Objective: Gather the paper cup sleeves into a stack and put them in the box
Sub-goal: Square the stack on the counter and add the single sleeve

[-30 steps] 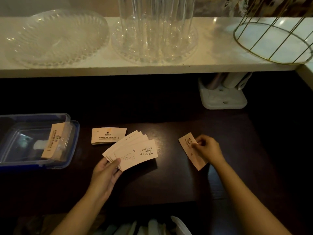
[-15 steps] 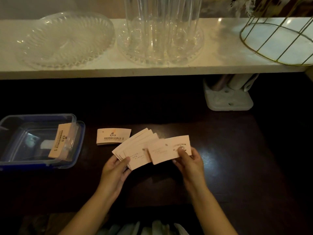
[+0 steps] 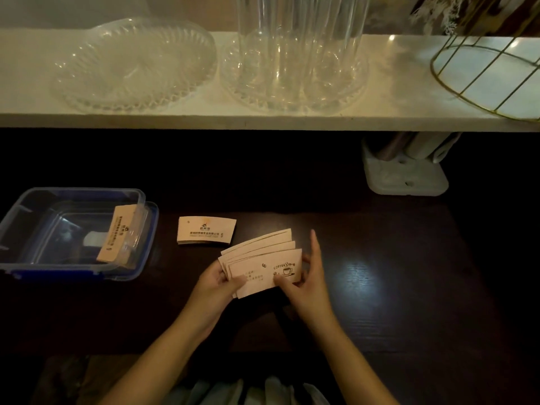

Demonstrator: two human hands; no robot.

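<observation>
The fanned cup sleeves [image 3: 263,263], at lower centre with their long axis running left-right, are being clamped between the left hand [image 3: 217,283] and right hand [image 3: 304,280]. The box [image 3: 35,206] is lying at far left, nearer the left hand, beyond the small sleeve stack [image 3: 206,230] on the tabletop [image 3: 394,258].

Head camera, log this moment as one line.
hands: left and right hold fanned cup sleeves | table: small sleeve stack | box: sleeves inside

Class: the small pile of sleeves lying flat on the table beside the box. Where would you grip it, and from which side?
Probably pinch the flat pile across its long curved edges from above, thumb on the near edge, fingers on the far one; nothing touches either edge, and it lies too low to slip fingers under.
</observation>
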